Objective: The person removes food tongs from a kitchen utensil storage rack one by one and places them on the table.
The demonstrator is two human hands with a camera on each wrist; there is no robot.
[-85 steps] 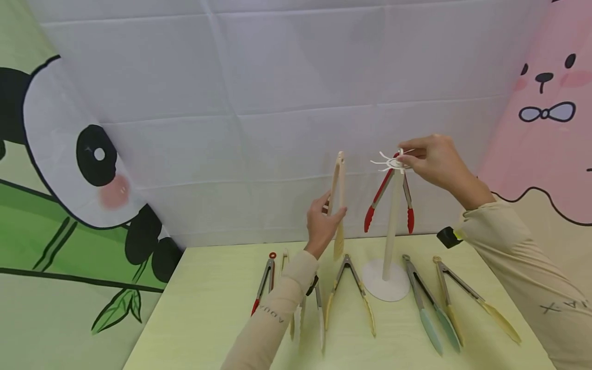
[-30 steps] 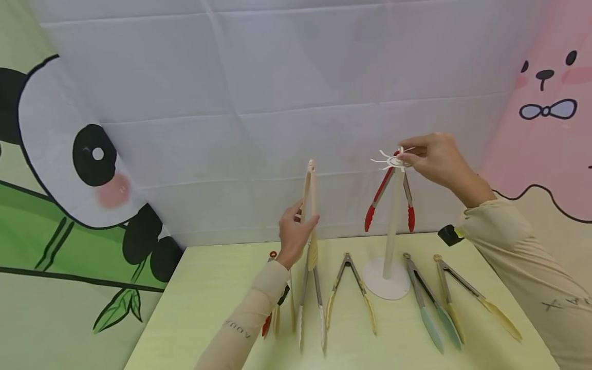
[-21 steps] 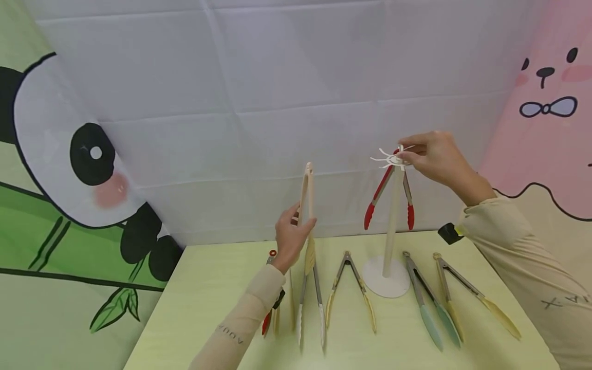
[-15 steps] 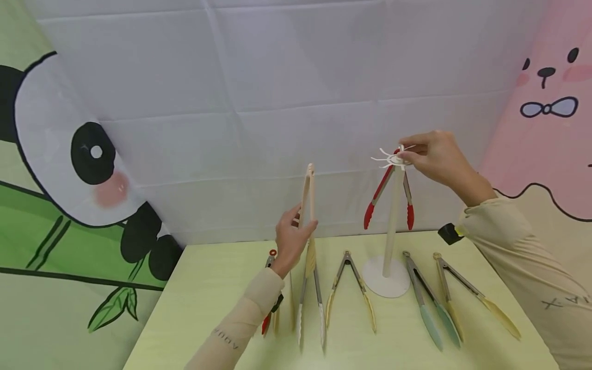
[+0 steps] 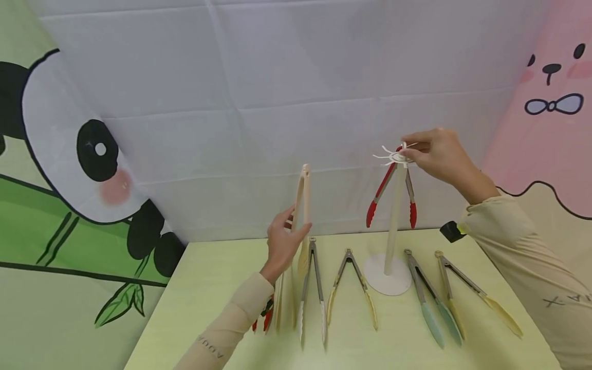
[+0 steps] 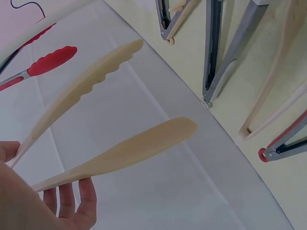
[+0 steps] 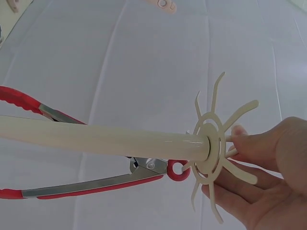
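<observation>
My left hand [image 5: 287, 244] grips a pair of beige tongs [image 5: 306, 200] in the air, hinge end up and tips down. The left wrist view shows their two arms spread, one tip [image 6: 158, 139] smooth and the other scalloped, with fingers round the lower arm. At the top of a white stand [image 5: 393, 221], my right hand [image 5: 439, 156] pinches the hooked ring [image 7: 220, 143]. Red-tipped tongs [image 5: 382, 191] hang from one of its hooks by their red loop [image 7: 178, 170], arms spread either side of the pole.
On the table [image 5: 213, 288] lie white-tipped tongs [image 5: 302, 311], yellow-tipped tongs [image 5: 369, 303], green-tipped tongs [image 5: 431, 318] and wider yellow tongs [image 5: 501, 314]. Left of these are another beige pair [image 5: 292, 306] and red-tipped tongs [image 5: 268, 318], partly behind the left forearm. A pale cloth wall [image 5: 296, 77] stands behind.
My left hand has carried the beige tongs leftward and slightly down, away from the stand, uncovering the white-tipped tongs. My right hand stays at the hooked ring.
</observation>
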